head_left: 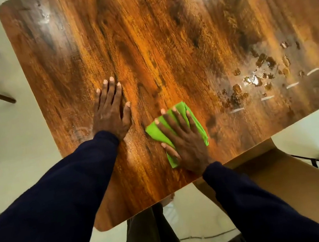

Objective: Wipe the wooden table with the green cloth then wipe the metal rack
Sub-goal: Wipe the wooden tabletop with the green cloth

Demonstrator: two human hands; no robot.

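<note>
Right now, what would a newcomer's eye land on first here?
The bright green cloth, pressed flat under the right hand close to the near edge of the wooden table. Next, the left hand lying flat on bare wood just beside it, fingers straight. Then the wet blotches glinting on the tabletop toward the right of the view, apart from the cloth.

The table [163, 38] was glossy, grained wood, wet near its right edge; the cloth [156, 130] was matt green fabric.
</note>
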